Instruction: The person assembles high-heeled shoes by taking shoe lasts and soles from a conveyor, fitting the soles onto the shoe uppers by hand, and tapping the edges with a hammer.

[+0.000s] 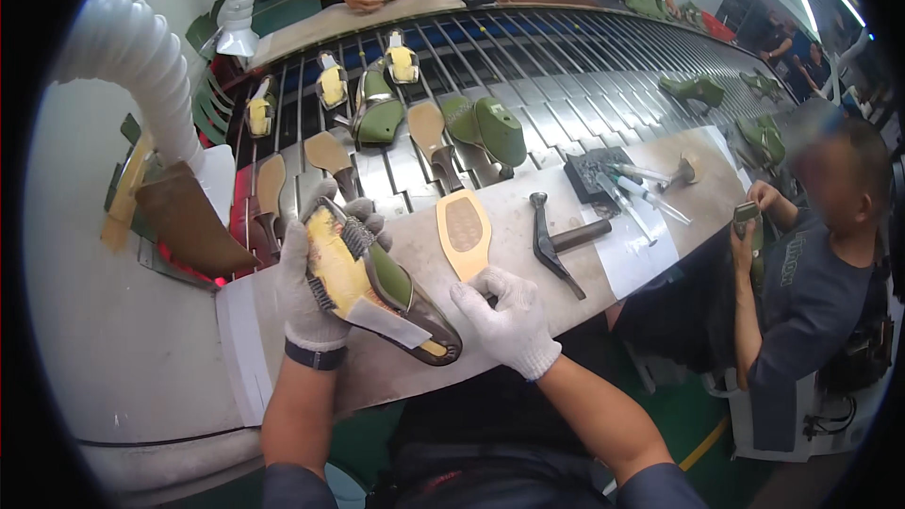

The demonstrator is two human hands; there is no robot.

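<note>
My gloved left hand (300,287) is wrapped round an upturned shoe (344,269) on a green last. Yellow coating and a white strip show on its underside, and its dark heel end points toward my right hand. In my gloved right hand (511,319), thumb and fingers close on the narrow end of a tan shoe sole (464,226) with a pale yellow border. That sole points away from me, above the beige work surface (415,236). A hammer (556,243) lies just right of it.
Brushes (636,198) lie by a black block (596,174) on the right. Beyond the table, a slatted conveyor (566,123) carries upturned shoes (333,80), brown soles (426,127) and green lasts (495,132). A white hose (132,66) hangs left; a co-worker (815,254) sits right.
</note>
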